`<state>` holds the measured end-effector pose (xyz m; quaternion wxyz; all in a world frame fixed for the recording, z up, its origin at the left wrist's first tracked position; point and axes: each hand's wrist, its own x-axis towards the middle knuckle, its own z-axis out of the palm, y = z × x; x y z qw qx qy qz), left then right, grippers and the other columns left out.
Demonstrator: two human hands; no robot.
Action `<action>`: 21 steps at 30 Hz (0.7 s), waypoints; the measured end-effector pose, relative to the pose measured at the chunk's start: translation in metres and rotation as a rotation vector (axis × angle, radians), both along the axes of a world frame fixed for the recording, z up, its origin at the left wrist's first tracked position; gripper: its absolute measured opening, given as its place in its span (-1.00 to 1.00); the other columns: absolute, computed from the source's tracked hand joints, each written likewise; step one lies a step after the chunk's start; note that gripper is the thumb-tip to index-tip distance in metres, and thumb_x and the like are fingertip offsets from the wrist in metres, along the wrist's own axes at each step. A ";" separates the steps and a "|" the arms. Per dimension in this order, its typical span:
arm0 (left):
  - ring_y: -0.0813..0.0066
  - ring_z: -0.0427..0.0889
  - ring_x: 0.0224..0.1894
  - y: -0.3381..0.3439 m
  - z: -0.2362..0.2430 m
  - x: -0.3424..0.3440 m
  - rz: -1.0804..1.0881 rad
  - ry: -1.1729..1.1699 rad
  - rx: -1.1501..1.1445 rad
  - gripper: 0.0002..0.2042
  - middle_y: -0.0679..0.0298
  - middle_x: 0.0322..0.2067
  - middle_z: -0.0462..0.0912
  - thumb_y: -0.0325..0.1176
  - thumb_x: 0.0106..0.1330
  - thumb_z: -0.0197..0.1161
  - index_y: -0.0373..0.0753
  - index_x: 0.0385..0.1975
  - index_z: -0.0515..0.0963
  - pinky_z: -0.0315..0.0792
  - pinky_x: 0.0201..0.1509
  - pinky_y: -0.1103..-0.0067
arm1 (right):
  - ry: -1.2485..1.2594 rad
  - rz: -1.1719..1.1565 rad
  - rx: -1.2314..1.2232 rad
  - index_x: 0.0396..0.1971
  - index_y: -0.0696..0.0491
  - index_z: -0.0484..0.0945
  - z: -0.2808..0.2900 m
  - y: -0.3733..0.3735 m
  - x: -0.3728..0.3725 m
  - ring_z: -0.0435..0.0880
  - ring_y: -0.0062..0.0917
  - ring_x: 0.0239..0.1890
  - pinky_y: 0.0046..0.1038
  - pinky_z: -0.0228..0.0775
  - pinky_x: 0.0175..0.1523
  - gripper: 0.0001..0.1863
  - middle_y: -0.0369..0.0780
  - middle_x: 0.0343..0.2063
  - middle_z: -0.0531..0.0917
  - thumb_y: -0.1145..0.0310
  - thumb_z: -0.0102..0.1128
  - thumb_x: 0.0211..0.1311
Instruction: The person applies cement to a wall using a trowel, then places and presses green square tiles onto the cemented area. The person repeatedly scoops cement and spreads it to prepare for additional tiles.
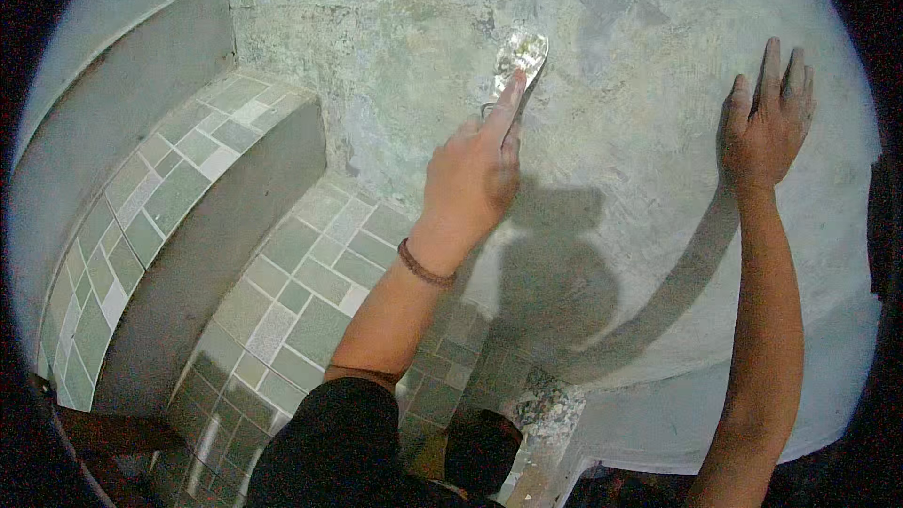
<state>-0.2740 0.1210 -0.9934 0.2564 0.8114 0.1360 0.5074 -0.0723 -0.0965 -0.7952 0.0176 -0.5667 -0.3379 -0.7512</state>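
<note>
My left hand (pixel 473 174) grips a metal putty knife (pixel 520 55), index finger stretched along the blade, which presses flat against a rough grey plastered wall (pixel 611 132). A brown cord bracelet circles that wrist. My right hand (pixel 767 118) lies flat on the same wall to the right, fingers spread and pointing up, holding nothing. Both forearms rise from the lower edge, the left from a black sleeve.
Curved steps covered in green and white tiles (pixel 310 273) descend at the left, with grey risers (pixel 202 254) between them. A pale ledge (pixel 677 414) runs below the wall at the lower right. Shadows of my arms fall on the plaster.
</note>
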 end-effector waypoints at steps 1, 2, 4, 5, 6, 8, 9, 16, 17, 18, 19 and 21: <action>-0.21 0.65 -0.28 -0.003 0.001 0.000 0.006 -0.006 -0.001 -0.37 -0.11 -0.31 0.63 -0.33 0.48 0.11 0.12 0.55 0.17 0.57 -0.19 0.10 | -0.011 0.000 -0.003 0.50 -0.24 0.31 0.000 0.000 -0.001 0.20 -0.06 0.54 0.06 -0.04 0.57 -0.32 -0.10 0.51 0.28 0.03 0.10 0.39; -0.22 0.65 -0.28 -0.004 0.002 0.002 0.012 -0.022 0.004 -0.37 -0.11 -0.31 0.62 -0.33 0.48 0.10 0.13 0.55 0.17 0.57 -0.18 0.09 | -0.004 0.007 -0.003 0.50 -0.24 0.32 0.000 0.000 -0.001 0.20 -0.06 0.53 0.05 -0.03 0.57 -0.32 -0.10 0.51 0.28 0.03 0.10 0.39; -0.19 0.65 -0.24 -0.016 -0.001 -0.002 -0.020 0.049 -0.073 -0.39 -0.13 -0.26 0.66 -0.45 0.43 0.16 0.03 0.50 0.29 0.55 -0.13 0.16 | 0.008 0.016 0.003 0.50 -0.23 0.32 0.000 0.000 -0.001 0.21 -0.06 0.53 0.05 -0.02 0.56 -0.32 -0.10 0.50 0.29 0.04 0.11 0.38; -0.18 0.66 -0.24 -0.020 -0.001 -0.004 -0.045 0.043 -0.075 -0.39 -0.13 -0.26 0.66 -0.46 0.43 0.16 0.03 0.50 0.29 0.55 -0.13 0.16 | 0.017 -0.038 0.024 0.50 -0.23 0.33 -0.001 0.000 -0.002 0.20 -0.05 0.53 0.05 -0.01 0.56 -0.32 -0.11 0.50 0.29 0.05 0.11 0.38; -0.17 0.66 -0.23 -0.022 -0.001 -0.005 -0.076 0.099 -0.111 -0.38 -0.13 -0.25 0.66 -0.46 0.43 0.16 0.03 0.50 0.29 0.54 -0.13 0.15 | 0.017 -0.019 0.024 0.50 -0.23 0.33 -0.001 0.000 -0.002 0.20 -0.06 0.53 0.06 -0.02 0.56 -0.32 -0.11 0.50 0.28 0.05 0.11 0.38; -0.15 0.67 -0.23 -0.020 0.003 -0.005 -0.051 0.001 -0.053 -0.41 -0.13 -0.24 0.66 -0.47 0.43 0.15 0.02 0.48 0.33 0.54 -0.12 0.19 | 0.048 0.009 0.014 0.50 -0.24 0.33 -0.001 0.000 -0.003 0.19 -0.06 0.54 0.06 -0.02 0.56 -0.32 -0.13 0.52 0.26 0.04 0.10 0.37; -0.14 0.67 -0.23 -0.018 0.006 -0.004 -0.054 -0.027 -0.050 -0.42 -0.12 -0.24 0.66 -0.47 0.43 0.15 0.01 0.47 0.34 0.54 -0.12 0.20 | 0.036 0.013 0.015 0.49 -0.23 0.35 -0.001 0.001 -0.004 0.20 -0.05 0.54 0.07 -0.02 0.56 -0.31 -0.11 0.51 0.26 0.04 0.13 0.35; -0.08 0.65 -0.29 -0.012 0.028 0.006 -0.024 -0.113 -0.017 -0.42 -0.05 -0.33 0.63 -0.35 0.48 0.10 -0.06 0.51 0.26 0.54 -0.19 0.18 | 0.063 0.034 0.015 0.49 -0.24 0.35 -0.001 0.001 -0.004 0.20 -0.05 0.53 0.08 -0.02 0.55 -0.30 -0.11 0.50 0.28 0.04 0.15 0.32; -0.08 0.66 -0.24 -0.015 0.026 0.008 -0.022 -0.096 -0.037 -0.45 -0.07 -0.28 0.65 -0.36 0.49 0.09 -0.09 0.49 0.30 0.54 -0.12 0.22 | 0.054 0.038 0.012 0.49 -0.24 0.35 -0.002 -0.001 -0.004 0.21 -0.05 0.53 0.08 -0.01 0.55 -0.30 -0.11 0.50 0.28 0.04 0.15 0.32; -0.07 0.68 -0.20 -0.018 0.023 0.008 -0.036 -0.042 -0.089 -0.47 -0.08 -0.24 0.67 -0.37 0.50 0.08 -0.13 0.48 0.33 0.54 -0.06 0.26 | 0.050 0.037 0.007 0.48 -0.24 0.35 -0.001 -0.001 -0.003 0.21 -0.05 0.53 0.08 -0.01 0.55 -0.30 -0.11 0.50 0.28 0.04 0.15 0.32; -0.07 0.68 -0.18 -0.020 0.018 0.009 -0.045 -0.027 -0.100 -0.46 -0.12 -0.15 0.68 -0.36 0.50 0.06 -0.15 0.49 0.31 0.54 -0.04 0.27 | 0.052 -0.010 0.005 0.47 -0.22 0.36 -0.001 -0.002 -0.002 0.22 -0.01 0.51 0.09 0.02 0.54 -0.30 -0.07 0.49 0.29 0.05 0.18 0.31; -0.12 0.67 -0.21 -0.022 0.004 0.012 -0.081 -0.162 -0.060 -0.42 -0.14 -0.18 0.68 -0.35 0.47 0.07 -0.20 0.51 0.25 0.55 -0.06 0.24 | 0.044 -0.021 0.001 0.47 -0.21 0.36 0.001 -0.003 -0.001 0.22 0.01 0.51 0.09 0.02 0.54 -0.29 -0.05 0.49 0.29 0.06 0.20 0.30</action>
